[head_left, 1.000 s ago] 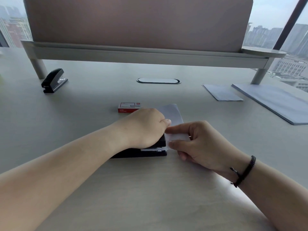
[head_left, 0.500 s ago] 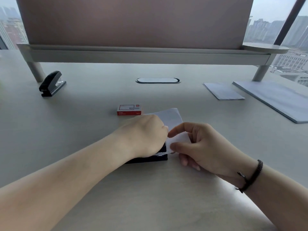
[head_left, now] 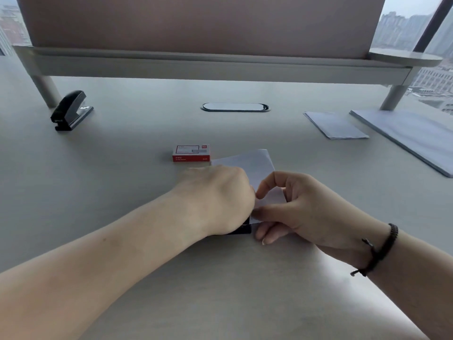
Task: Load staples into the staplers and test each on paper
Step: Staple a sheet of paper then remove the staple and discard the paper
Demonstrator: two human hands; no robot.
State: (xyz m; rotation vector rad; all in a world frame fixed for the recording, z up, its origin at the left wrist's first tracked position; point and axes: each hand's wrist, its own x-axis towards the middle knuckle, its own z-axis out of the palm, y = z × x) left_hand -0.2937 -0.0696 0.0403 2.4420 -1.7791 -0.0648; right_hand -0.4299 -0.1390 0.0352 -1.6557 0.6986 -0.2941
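- Evidently the test step: left hand [head_left: 218, 200] presses closed on the stapler [head_left: 241, 229] at frame centre.
- Right hand [head_left: 301, 212] pinches the paper [head_left: 255, 163] in its mouth.
- Next, probably: release, check the staple; second stapler [head_left: 71, 110] waits upper left.

The stapler [head_left: 241, 228] is now covered almost wholly by the left hand [head_left: 218, 200]. The right hand's forefinger [head_left: 266, 182] is lifted off the paper [head_left: 255, 163].

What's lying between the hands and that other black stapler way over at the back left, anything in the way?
Nothing visible. The second stapler sits alone near the shelf leg, and bare desk runs from it to the left hand, which presses the near stapler. The staple box lies farther right, off that path.
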